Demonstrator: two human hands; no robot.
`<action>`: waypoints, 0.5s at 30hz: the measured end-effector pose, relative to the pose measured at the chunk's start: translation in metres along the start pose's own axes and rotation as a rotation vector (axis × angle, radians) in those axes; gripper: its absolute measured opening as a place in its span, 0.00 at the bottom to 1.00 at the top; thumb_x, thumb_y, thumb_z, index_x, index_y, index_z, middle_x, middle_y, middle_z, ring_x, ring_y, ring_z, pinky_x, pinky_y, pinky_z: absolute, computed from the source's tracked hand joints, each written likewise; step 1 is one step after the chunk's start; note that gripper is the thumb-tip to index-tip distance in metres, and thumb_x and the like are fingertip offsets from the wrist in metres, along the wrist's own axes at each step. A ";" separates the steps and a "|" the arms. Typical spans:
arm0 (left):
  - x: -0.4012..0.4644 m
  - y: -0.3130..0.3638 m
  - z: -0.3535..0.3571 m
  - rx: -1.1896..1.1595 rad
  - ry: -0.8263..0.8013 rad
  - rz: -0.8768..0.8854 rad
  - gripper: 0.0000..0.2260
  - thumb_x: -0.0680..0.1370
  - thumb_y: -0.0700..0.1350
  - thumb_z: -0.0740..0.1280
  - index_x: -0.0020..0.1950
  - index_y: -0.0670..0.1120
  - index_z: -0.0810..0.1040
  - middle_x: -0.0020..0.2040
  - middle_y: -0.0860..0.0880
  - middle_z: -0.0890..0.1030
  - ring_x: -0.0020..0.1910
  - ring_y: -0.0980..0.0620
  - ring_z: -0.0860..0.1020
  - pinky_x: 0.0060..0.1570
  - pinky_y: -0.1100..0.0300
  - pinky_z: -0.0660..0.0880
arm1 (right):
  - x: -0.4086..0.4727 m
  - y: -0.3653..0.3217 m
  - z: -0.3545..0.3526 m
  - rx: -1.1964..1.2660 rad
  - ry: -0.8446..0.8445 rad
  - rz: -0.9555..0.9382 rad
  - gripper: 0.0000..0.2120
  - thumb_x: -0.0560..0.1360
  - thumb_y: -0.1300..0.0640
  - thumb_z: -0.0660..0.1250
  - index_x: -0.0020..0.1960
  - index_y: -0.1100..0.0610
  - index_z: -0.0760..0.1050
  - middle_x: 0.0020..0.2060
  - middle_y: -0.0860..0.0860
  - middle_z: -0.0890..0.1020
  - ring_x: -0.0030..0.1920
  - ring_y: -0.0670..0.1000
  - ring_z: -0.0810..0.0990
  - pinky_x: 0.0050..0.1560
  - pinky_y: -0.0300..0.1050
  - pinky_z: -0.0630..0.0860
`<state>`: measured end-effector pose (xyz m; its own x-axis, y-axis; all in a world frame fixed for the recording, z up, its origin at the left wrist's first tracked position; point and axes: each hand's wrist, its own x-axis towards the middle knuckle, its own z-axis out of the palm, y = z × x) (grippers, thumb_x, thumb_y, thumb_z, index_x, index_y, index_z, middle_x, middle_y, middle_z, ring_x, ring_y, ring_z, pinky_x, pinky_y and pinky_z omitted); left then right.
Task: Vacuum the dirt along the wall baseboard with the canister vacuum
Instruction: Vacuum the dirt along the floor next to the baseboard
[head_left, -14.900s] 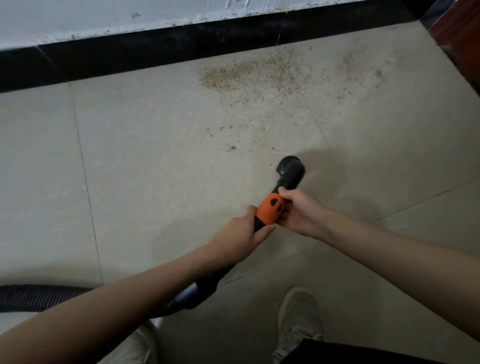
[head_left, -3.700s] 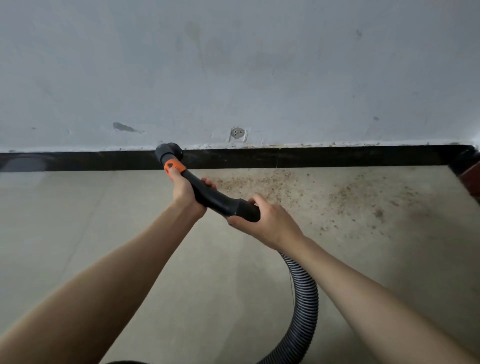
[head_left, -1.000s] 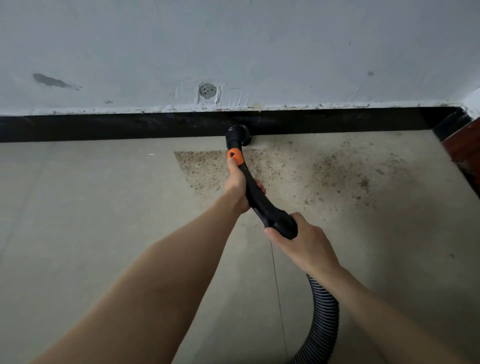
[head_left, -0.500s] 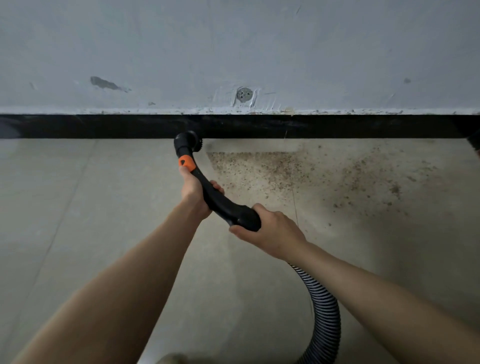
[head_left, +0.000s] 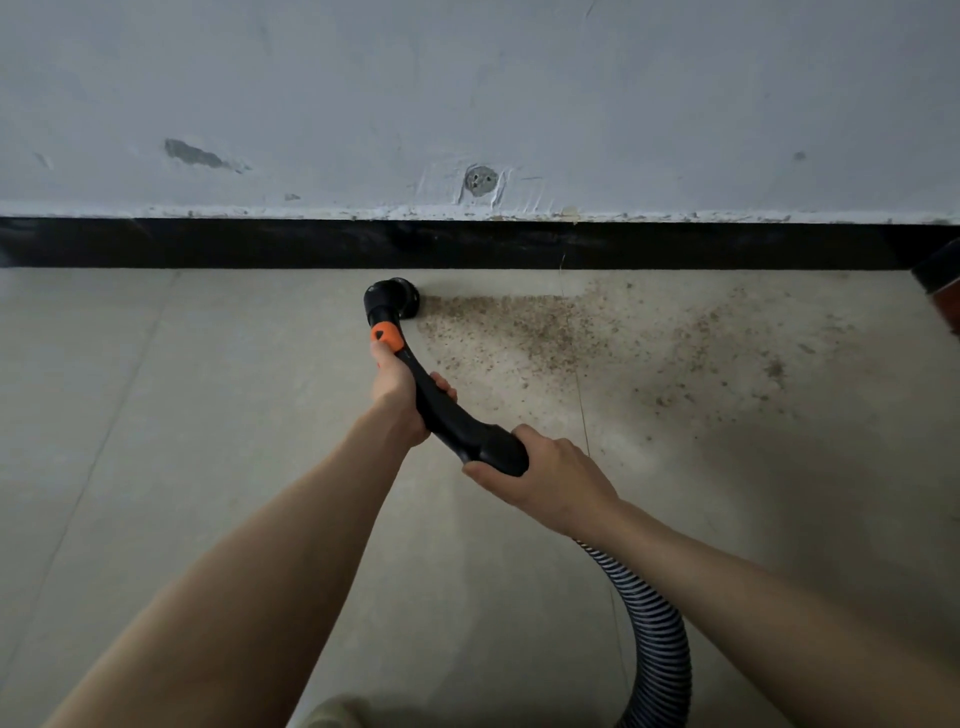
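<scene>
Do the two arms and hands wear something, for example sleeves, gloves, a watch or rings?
Nothing shows: the left hand and right hand are bare, no gloves, rings or watch. Both forearms are uncovered to the picture's edge; no sleeve shows.

Dim, even, soft light; sharp centre, wide-angle bowing at edges, darker lower-right corner.

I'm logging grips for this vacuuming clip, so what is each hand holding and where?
Both hold the vacuum handle. The left hand grips it just below the orange collar; the right hand grips its rear end, where the ribbed hose joins.
</scene>
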<state>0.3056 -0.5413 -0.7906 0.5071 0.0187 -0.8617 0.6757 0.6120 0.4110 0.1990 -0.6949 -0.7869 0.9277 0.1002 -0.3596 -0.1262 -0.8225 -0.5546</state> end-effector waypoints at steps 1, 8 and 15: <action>-0.001 -0.002 0.002 0.008 0.003 -0.002 0.29 0.73 0.70 0.59 0.51 0.43 0.70 0.22 0.48 0.70 0.19 0.52 0.70 0.23 0.62 0.73 | -0.002 0.002 0.000 0.007 0.001 0.005 0.28 0.66 0.24 0.57 0.47 0.48 0.68 0.36 0.44 0.76 0.34 0.44 0.76 0.30 0.41 0.67; -0.005 -0.015 0.021 0.081 -0.023 -0.018 0.30 0.72 0.71 0.59 0.52 0.43 0.70 0.23 0.48 0.69 0.18 0.51 0.69 0.23 0.62 0.72 | -0.015 0.016 -0.004 0.056 0.022 0.072 0.29 0.67 0.24 0.58 0.49 0.49 0.69 0.37 0.44 0.77 0.36 0.45 0.77 0.32 0.41 0.70; -0.007 -0.043 0.054 0.184 -0.072 -0.023 0.32 0.74 0.70 0.56 0.57 0.42 0.70 0.26 0.47 0.70 0.19 0.51 0.70 0.22 0.62 0.72 | -0.032 0.043 -0.014 0.142 0.084 0.176 0.27 0.67 0.25 0.59 0.46 0.49 0.69 0.36 0.46 0.78 0.35 0.47 0.78 0.32 0.41 0.70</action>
<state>0.3022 -0.6105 -0.7855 0.5229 -0.0545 -0.8507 0.7707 0.4565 0.4445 0.1686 -0.7412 -0.7881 0.9122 -0.0893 -0.3999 -0.3310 -0.7359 -0.5907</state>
